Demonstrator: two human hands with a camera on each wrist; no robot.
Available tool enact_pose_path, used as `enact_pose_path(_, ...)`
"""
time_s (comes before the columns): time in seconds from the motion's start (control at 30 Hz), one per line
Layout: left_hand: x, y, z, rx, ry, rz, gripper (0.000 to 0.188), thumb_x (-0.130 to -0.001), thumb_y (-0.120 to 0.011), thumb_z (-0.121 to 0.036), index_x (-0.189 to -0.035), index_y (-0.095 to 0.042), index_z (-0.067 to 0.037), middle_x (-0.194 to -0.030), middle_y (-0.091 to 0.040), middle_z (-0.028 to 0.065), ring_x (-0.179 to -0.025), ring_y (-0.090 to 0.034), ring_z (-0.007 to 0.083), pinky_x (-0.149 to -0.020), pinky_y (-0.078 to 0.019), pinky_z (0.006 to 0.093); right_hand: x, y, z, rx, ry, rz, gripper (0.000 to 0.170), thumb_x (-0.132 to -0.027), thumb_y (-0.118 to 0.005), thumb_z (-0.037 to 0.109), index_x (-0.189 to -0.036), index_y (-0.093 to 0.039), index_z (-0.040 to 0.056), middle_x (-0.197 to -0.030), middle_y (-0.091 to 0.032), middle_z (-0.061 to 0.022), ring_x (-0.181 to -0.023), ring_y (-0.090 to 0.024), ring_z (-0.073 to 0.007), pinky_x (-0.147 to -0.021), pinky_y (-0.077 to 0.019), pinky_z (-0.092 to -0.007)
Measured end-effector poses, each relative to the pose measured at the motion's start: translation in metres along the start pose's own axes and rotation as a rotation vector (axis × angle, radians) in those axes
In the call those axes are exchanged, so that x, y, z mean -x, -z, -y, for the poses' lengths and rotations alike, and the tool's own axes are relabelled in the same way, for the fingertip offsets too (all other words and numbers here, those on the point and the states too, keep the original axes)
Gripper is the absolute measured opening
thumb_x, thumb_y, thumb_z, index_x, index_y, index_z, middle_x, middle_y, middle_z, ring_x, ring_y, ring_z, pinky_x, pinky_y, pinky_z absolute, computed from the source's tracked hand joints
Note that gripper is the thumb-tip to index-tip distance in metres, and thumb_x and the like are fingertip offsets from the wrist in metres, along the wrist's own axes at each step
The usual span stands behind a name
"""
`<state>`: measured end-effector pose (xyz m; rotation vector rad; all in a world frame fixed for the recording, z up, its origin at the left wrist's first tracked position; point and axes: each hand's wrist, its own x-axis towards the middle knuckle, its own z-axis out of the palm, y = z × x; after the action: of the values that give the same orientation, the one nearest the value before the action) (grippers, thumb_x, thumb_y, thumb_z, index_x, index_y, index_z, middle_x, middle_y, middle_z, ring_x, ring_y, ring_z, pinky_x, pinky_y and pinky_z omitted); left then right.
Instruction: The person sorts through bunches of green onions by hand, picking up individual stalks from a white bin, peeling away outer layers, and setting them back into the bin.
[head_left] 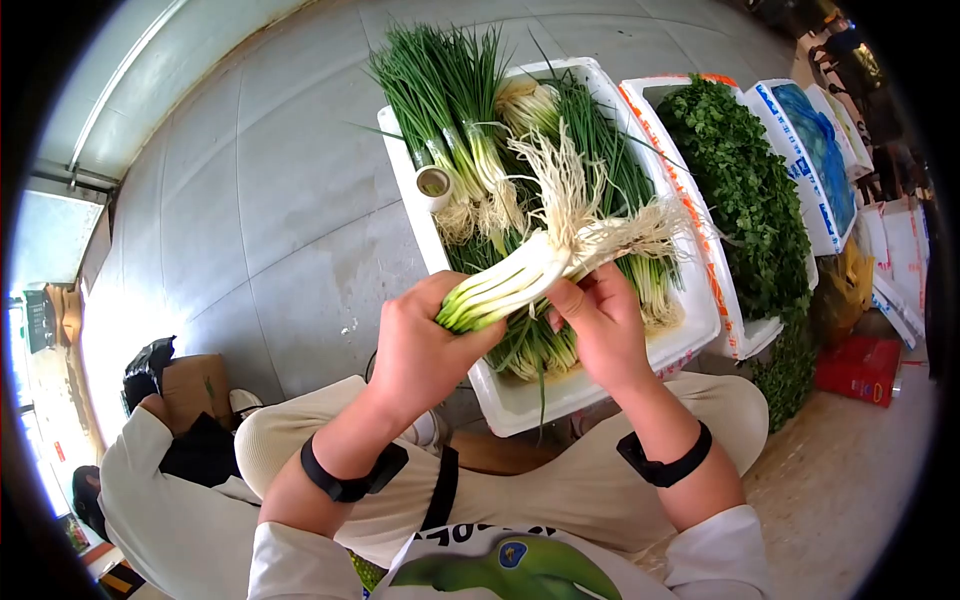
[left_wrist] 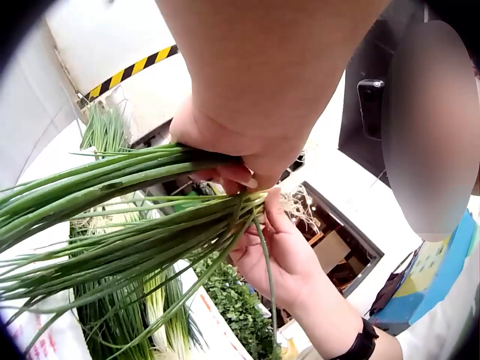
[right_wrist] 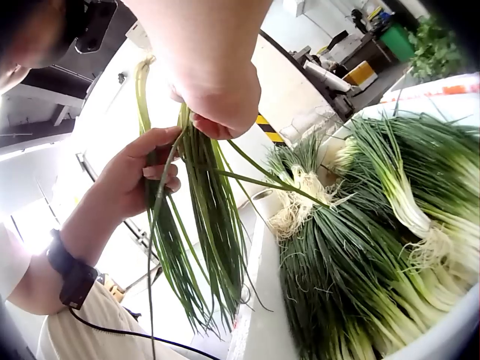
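Left hand (head_left: 425,335): fingers curled round the spring onions (head_left: 515,280), gripping the bunch where white stalks turn green.
Right hand (head_left: 605,330): partly closed, thumb in front and fingers behind, pinching the stalks nearer the roots.
Spring onions: held aloft between both hands, above the near part of a white foam box (head_left: 500,405); roots splay out in two tufts, and the long green leaves hang below the hands (plain in the right wrist view).
Foam box: more spring onions (head_left: 440,100) lie inside, some with leaves reaching past the far rim.
Roll (head_left: 433,188): white, by the box's left edge, beside a rooted bunch.
Next box (head_left: 680,180): just right of the first, heaped with leafy greens (head_left: 740,190).
Farther right: a box with a blue bag (head_left: 815,150), and nearer, a red packet (head_left: 858,370) on the floor.
Wrists: a black band (head_left: 352,482) on each.
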<state>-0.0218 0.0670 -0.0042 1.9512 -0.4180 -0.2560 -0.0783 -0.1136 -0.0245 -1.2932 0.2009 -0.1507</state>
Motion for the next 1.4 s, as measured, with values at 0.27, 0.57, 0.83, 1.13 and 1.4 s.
enact_pose_path(0.27, -0.007, 0.021, -0.022, 0.067, 0.172, 0.006, 0.026, -0.079, -0.073, -0.015, -0.098, -0.069, 0.002, -0.074, -0.069, 0.0071, -0.065, -0.056, 0.0046, -0.062, -0.0505, 0.0259, -0.002, 0.007, 0.0, 0.109, 0.011, 0.003, 0.025, -0.093, -0.069, 0.019, -0.108, -0.058, 0.0018, -0.091, -0.059, 0.0026, -0.079, -0.051, -0.004, -0.071, -0.0433, -0.0211)
enact_pose_path(0.57, -0.01, 0.031, -0.031, 0.158, 0.162, -0.048, 0.014, -0.082, -0.068, -0.008, -0.091, -0.065, 0.001, -0.074, -0.064, 0.0009, -0.067, -0.054, 0.0042, -0.061, -0.0453, 0.0224, -0.001, 0.003, 0.001, 0.114, 0.029, 0.006, 0.02, -0.095, -0.066, 0.012, -0.108, -0.057, 0.0007, -0.093, -0.06, 0.0013, -0.078, -0.051, -0.0034, -0.071, -0.0435, -0.0201)
enact_pose_path(0.83, -0.013, 0.044, -0.032, 0.154, 0.181, 0.043, 0.01, -0.084, -0.069, -0.007, -0.088, -0.065, 0.002, -0.072, -0.061, -0.0012, -0.065, -0.051, 0.004, -0.058, -0.0417, 0.0214, 0.001, 0.003, -0.001, 0.153, 0.04, -0.027, 0.02, -0.095, -0.066, 0.013, -0.108, -0.056, 0.001, -0.095, -0.059, 0.0008, -0.08, -0.051, -0.0035, -0.072, -0.043, -0.0208)
enact_pose_path(1.13, -0.013, 0.045, -0.028, 0.032, 0.314, 0.287, 0.016, -0.086, -0.074, -0.013, -0.087, -0.067, 0.001, -0.072, -0.062, -0.0009, -0.066, -0.052, 0.0049, -0.06, -0.0434, 0.0232, -0.002, 0.008, 0.006, 0.132, 0.038, 0.006, 0.027, -0.097, -0.061, 0.011, -0.123, -0.057, 0.0034, -0.103, -0.06, 0.0016, -0.083, -0.048, -0.0033, -0.075, -0.0413, -0.0209)
enact_pose_path(1.4, -0.013, 0.047, -0.029, 0.149, 0.309, 0.312, 0.017, -0.089, -0.072, -0.015, -0.091, -0.067, 0.001, -0.077, -0.063, 0.0009, -0.069, -0.054, 0.0072, -0.062, -0.0427, 0.023, -0.005, 0.012, 0.002, 0.095, 0.065, 0.083, 0.014, -0.097, -0.056, 0.011, -0.11, -0.056, 0.0055, -0.109, -0.064, -0.0047, -0.082, -0.05, -0.0045, -0.075, -0.041, -0.0214)
